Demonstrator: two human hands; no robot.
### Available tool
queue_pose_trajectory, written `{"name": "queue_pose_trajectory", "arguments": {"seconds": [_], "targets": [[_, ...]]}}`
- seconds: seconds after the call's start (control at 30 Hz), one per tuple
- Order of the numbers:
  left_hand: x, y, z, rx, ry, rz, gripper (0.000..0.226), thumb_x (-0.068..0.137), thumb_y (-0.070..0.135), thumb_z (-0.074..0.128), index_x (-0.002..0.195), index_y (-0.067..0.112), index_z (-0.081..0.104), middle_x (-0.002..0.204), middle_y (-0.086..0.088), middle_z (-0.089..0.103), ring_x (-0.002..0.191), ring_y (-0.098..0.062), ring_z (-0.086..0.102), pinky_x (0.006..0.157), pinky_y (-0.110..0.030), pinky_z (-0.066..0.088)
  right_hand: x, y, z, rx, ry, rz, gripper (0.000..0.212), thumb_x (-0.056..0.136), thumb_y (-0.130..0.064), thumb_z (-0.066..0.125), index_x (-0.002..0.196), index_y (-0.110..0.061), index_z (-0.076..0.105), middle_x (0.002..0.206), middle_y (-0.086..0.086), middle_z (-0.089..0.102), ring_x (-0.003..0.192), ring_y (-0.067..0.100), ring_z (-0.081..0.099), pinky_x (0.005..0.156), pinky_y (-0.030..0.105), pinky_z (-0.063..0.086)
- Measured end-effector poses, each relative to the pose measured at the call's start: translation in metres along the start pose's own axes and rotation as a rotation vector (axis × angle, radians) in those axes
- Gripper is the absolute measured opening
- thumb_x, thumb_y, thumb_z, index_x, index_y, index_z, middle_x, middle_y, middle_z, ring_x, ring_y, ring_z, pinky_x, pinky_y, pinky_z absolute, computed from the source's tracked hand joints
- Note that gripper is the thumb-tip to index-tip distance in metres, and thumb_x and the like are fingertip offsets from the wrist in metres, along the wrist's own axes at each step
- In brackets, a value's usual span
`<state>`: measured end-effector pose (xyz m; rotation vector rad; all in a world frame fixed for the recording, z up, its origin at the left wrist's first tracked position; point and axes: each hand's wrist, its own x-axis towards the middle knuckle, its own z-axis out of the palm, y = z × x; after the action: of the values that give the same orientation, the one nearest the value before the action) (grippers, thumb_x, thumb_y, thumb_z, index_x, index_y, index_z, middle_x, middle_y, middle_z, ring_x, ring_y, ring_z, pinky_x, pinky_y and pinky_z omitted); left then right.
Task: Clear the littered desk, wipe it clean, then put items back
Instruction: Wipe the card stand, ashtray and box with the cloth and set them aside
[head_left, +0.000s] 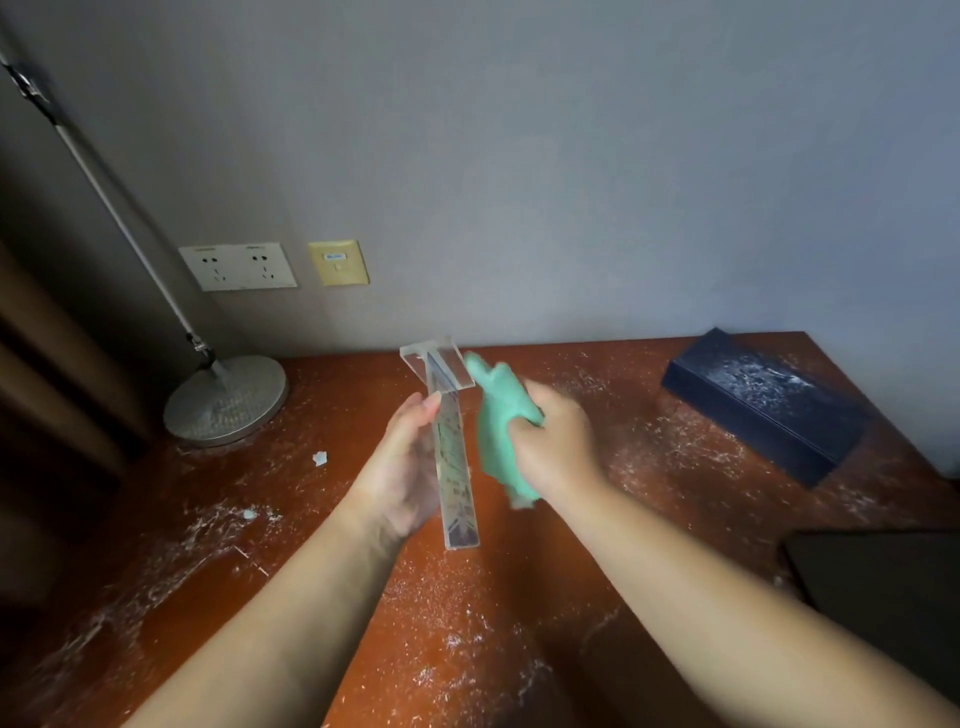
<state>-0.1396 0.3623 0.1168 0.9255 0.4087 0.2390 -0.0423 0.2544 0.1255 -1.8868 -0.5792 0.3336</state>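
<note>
The step in hand looks like wiping an item: the left hand (400, 467) grips a clear acrylic sign stand (457, 467) above the bench (467, 623), and the right hand (556, 447) clutches a green cloth (498, 415) against it. Next, likely the littered bench itself, where the lamp base (228, 400) and dark blue box (763, 405) obstruct wiping.

You have the lamp base (226, 400) at the desk's (467, 623) back left corner, the box (763, 410) at its back right corner, and a scrap (319, 458) before that base.
</note>
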Motion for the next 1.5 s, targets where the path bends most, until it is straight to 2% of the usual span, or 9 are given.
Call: {"name": "queue_pose_trajectory", "arguments": {"seconds": [0.3,0.4,0.57,0.7,0.87,1.07,1.2,1.33,1.5], "targets": [[0.019,0.013,-0.002,-0.126,0.001,0.069,0.065,0.051,0.046,0.083,0.095,0.011,0.052,0.082,-0.008,0.055,0.073,-0.019,0.056,0.071,-0.034,0.049,-0.021,-0.017,0.007,0.387,-0.401,0.000,0.032,0.089,-0.001,0.059,0.115,-0.017,0.067,0.120,-0.008,0.063,0.110,0.008,0.058,0.098,0.028,0.047],[0.024,0.025,-0.008,-0.062,0.202,0.057,0.084,0.057,0.052,0.067,0.127,0.011,0.047,0.093,-0.004,0.052,0.080,-0.016,0.051,0.079,-0.035,0.042,-0.032,0.012,0.004,0.064,-0.507,-0.064,0.047,0.087,0.011,0.051,0.120,-0.020,0.063,0.129,-0.012,0.055,0.118,0.003,0.049,0.109,0.026,0.035],[0.022,0.033,-0.017,-0.033,0.192,0.097,0.120,0.036,0.060,0.081,0.139,0.016,0.036,0.107,-0.007,0.049,0.092,-0.018,0.050,0.095,-0.042,0.038,-0.025,0.056,-0.007,-0.585,-0.568,0.208,0.028,0.078,-0.033,0.071,0.105,-0.025,0.072,0.095,-0.004,0.071,0.090,0.018,0.067,0.083,0.027,0.053],[0.028,0.022,-0.016,0.001,0.126,0.056,0.136,0.020,0.056,0.087,0.138,0.016,0.035,0.118,-0.009,0.046,0.102,-0.021,0.048,0.090,-0.042,0.038,-0.007,0.021,-0.011,-0.063,-0.157,0.226,0.023,0.082,-0.054,0.062,0.073,-0.033,0.066,0.056,-0.005,0.054,0.049,0.021,0.052,0.052,0.031,0.049],[0.039,0.002,-0.006,-0.113,0.015,0.010,0.119,0.053,0.036,0.089,0.145,0.007,0.019,0.140,-0.026,0.039,0.125,-0.039,0.041,0.102,-0.055,0.036,-0.003,-0.024,0.007,-0.023,-0.182,-0.065,0.038,0.093,-0.008,0.047,0.121,-0.029,0.061,0.112,-0.002,0.066,0.101,0.018,0.062,0.086,0.028,0.051],[0.020,0.022,-0.013,0.018,0.432,0.059,0.100,0.062,0.033,0.083,0.144,0.019,0.027,0.126,-0.012,0.050,0.095,-0.020,0.055,0.090,-0.044,0.047,-0.033,0.039,-0.006,-0.594,-0.509,0.199,0.007,0.077,-0.013,0.061,0.071,-0.012,0.067,0.061,0.004,0.055,0.058,0.020,0.049,0.048,0.023,0.038],[0.019,0.004,-0.001,0.332,0.561,0.043,0.105,0.072,0.017,0.079,0.149,0.027,0.008,0.102,0.000,0.062,0.076,-0.010,0.063,0.073,-0.030,0.045,-0.002,0.020,-0.013,0.041,-0.104,0.294,0.020,0.086,-0.004,0.051,0.079,-0.016,0.065,0.077,0.008,0.067,0.073,0.027,0.065,0.065,0.032,0.052],[0.023,-0.010,0.014,0.411,0.546,-0.086,0.113,0.069,0.016,0.081,0.150,0.024,0.002,0.131,-0.011,0.053,0.089,-0.020,0.062,0.082,-0.038,0.051,-0.005,-0.007,0.006,0.385,-0.291,0.348,0.023,0.082,-0.006,0.066,0.105,-0.009,0.060,0.096,0.012,0.069,0.085,0.024,0.066,0.079,0.036,0.052],[0.015,-0.010,0.009,0.337,0.562,-0.177,0.092,0.074,0.040,0.075,0.143,0.012,0.021,0.090,-0.003,0.058,0.068,-0.015,0.060,0.053,-0.028,0.046,-0.013,0.014,0.009,0.294,-0.348,0.405,0.038,0.076,0.013,0.062,0.105,-0.011,0.057,0.104,0.014,0.068,0.095,0.027,0.066,0.087,0.042,0.052]]}}
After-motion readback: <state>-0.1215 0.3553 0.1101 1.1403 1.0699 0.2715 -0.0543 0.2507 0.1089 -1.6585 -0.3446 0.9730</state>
